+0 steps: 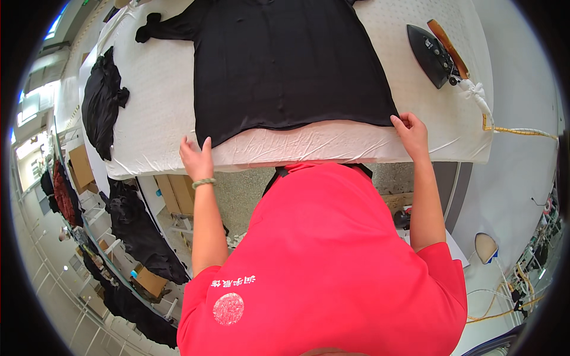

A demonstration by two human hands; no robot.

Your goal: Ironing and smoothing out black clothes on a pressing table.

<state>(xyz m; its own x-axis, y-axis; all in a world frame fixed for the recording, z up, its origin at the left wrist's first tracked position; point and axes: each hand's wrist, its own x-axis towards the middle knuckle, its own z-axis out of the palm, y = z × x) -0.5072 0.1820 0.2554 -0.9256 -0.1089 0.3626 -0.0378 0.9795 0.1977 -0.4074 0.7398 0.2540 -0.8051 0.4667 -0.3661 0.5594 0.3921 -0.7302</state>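
Note:
A black long-sleeved shirt (285,65) lies spread out on the white padded ironing table (445,139), its curved hem toward me. My right hand (411,133) pinches the hem's right corner between thumb and fingers. At the left corner my left hand (198,159) has thumb and fingers apart, the thumb beside the fabric's edge; whether it touches the cloth is hard to tell. A green band circles my left wrist. One sleeve reaches out to the far left with its cuff bunched.
A black iron (430,56) with a wooden handle rests at the table's right side, its cloth-wrapped hose (519,132) running off right. Crumpled black fabric (105,107) lies on the left edge. Below left, more dark garments (142,231) hang near cardboard boxes (149,281).

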